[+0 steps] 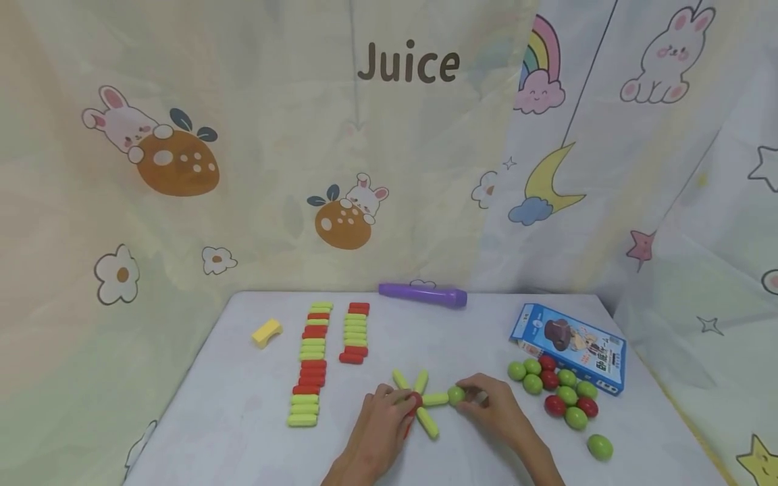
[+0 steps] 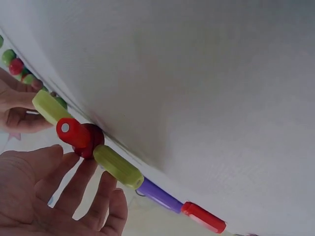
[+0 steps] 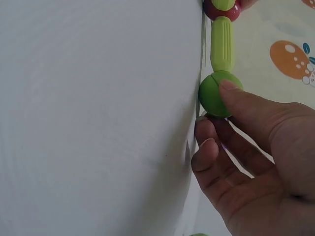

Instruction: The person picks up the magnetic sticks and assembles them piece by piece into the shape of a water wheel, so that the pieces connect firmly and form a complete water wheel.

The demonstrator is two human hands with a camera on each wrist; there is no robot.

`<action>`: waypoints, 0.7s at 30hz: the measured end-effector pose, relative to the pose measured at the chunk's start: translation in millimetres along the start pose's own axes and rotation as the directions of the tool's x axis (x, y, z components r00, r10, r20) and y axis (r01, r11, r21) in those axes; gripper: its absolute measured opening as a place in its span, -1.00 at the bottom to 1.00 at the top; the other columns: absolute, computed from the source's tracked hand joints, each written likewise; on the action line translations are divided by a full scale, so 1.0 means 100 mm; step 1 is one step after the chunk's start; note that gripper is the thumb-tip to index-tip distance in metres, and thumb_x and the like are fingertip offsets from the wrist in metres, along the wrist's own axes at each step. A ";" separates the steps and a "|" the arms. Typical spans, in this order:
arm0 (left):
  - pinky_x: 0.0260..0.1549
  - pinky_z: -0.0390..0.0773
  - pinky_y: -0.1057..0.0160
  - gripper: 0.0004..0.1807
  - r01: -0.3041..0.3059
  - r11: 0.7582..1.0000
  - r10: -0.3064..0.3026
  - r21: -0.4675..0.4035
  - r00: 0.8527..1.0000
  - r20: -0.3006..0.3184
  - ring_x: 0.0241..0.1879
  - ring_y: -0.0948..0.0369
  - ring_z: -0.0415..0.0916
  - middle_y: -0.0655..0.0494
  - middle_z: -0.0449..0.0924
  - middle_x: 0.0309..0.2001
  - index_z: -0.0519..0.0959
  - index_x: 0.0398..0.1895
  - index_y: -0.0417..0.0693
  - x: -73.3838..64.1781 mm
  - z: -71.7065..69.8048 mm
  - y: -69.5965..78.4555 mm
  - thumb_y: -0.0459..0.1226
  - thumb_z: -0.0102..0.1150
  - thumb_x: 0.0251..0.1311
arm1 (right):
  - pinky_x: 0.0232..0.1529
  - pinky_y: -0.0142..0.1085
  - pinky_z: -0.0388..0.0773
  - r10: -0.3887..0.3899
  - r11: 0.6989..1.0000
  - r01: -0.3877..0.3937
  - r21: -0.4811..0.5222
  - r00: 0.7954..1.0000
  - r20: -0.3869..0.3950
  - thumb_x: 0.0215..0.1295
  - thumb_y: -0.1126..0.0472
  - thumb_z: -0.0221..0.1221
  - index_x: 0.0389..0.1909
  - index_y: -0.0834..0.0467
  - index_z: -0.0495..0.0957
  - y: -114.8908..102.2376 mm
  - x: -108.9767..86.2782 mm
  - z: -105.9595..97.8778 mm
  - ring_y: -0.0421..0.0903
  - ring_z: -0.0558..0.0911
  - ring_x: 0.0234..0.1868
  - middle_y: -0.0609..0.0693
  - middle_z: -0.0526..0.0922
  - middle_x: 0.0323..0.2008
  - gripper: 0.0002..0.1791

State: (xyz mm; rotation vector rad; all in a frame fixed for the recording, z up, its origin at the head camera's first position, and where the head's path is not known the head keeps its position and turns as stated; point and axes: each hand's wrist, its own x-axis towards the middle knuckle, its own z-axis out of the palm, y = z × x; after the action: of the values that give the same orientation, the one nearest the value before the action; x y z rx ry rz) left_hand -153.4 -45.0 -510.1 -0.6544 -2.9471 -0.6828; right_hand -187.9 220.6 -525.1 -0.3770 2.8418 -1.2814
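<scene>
My left hand [image 1: 378, 425] holds the red ball [image 2: 96, 142] at the hub of a small construction, thumb and fingertips on it. Several yellow-green sticks and one red stick [image 2: 76, 132] radiate from this ball. My right hand [image 1: 495, 408] pinches a green ball [image 3: 212, 96] between thumb and fingers. That green ball sits against the outer end of the yellow-green stick [image 3: 222, 46] pointing right from the hub. In the head view, the left hand partly covers the hub and the red stick.
Two columns of red and yellow-green sticks [image 1: 313, 371] lie to the left, near a yellow arched block [image 1: 267, 333]. A purple tapered tube [image 1: 422, 295] is at the back edge. Loose green and red balls [image 1: 566, 395] lie at right beside a blue box [image 1: 574, 344].
</scene>
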 end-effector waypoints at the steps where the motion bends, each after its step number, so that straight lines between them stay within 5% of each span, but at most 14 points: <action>1: -0.08 0.52 0.24 -0.56 -0.002 1.000 0.002 -0.002 1.000 0.005 0.06 0.23 0.47 0.24 0.72 0.23 0.73 0.30 0.12 0.00 0.00 -0.01 -0.15 0.47 0.38 | -0.23 -0.37 0.64 -0.002 1.000 0.002 -0.008 1.000 0.004 0.19 0.30 0.55 0.02 0.12 0.75 -0.01 0.00 -0.01 -0.17 0.68 -0.20 -0.18 0.75 -0.20 -0.63; 4: 0.11 0.62 0.14 -0.54 0.001 1.000 -0.001 -0.027 1.000 0.000 0.22 0.18 0.54 0.19 0.68 0.31 0.68 0.36 0.04 0.01 -0.03 -0.09 -0.17 0.42 0.43 | -0.19 -0.33 0.64 -0.017 0.998 0.017 -0.053 1.000 -0.005 0.16 0.28 0.58 0.06 0.13 0.73 -0.05 -0.01 -0.03 -0.09 0.68 -0.14 -0.15 0.76 -0.15 -0.57; 7: 0.26 0.62 -0.03 -0.51 0.025 0.998 -0.029 -0.049 0.997 -0.078 0.39 0.07 0.52 0.06 0.63 0.39 0.62 0.40 -0.10 0.03 -0.12 -0.25 -0.22 0.38 0.46 | -0.04 -0.24 0.70 -0.057 0.992 0.054 -0.117 0.998 -0.025 0.14 0.26 0.60 0.12 0.08 0.73 -0.13 0.00 -0.01 -0.05 0.69 0.00 -0.15 0.75 -0.03 -0.51; 12: 0.24 0.64 -0.08 -0.46 0.109 0.994 -0.103 0.013 0.963 -0.249 0.39 -0.06 0.52 -0.12 0.59 0.37 0.61 0.35 -0.28 0.09 -0.28 -0.60 -0.31 0.48 0.33 | 0.22 -0.04 0.66 -0.210 0.958 0.212 -0.194 0.977 0.034 0.21 0.26 0.57 0.13 0.03 0.75 -0.27 0.07 0.08 -0.05 0.66 0.18 -0.17 0.72 0.11 -0.55; 15: 0.21 0.66 -0.08 -0.44 0.142 0.989 -0.127 0.045 0.961 -0.245 0.36 -0.08 0.54 -0.15 0.60 0.34 0.61 0.33 -0.29 0.10 -0.32 -0.72 -0.32 0.51 0.29 | 0.22 -0.02 0.65 -0.255 0.940 0.262 -0.220 0.965 0.061 0.21 0.26 0.56 0.10 0.05 0.76 -0.31 0.11 0.12 -0.05 0.66 0.16 -0.15 0.73 0.09 -0.58; 21: 0.21 0.66 -0.09 -0.41 0.167 0.985 -0.153 0.049 0.966 -0.208 0.35 -0.10 0.55 -0.18 0.60 0.34 0.60 0.34 -0.28 0.08 -0.34 -0.79 -0.32 0.54 0.26 | 0.19 -0.05 0.67 -0.256 0.950 0.267 -0.165 0.963 0.082 0.26 0.28 0.53 0.08 0.06 0.77 -0.31 0.14 0.15 -0.04 0.69 0.12 -0.16 0.74 0.05 -0.63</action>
State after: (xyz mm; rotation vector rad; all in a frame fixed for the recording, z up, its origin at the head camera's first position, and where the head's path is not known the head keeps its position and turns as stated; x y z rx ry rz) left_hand -195.1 -120.5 -511.0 -0.3211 -2.8375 -0.6186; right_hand -193.5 187.1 -511.0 -0.8061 2.9374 -1.0293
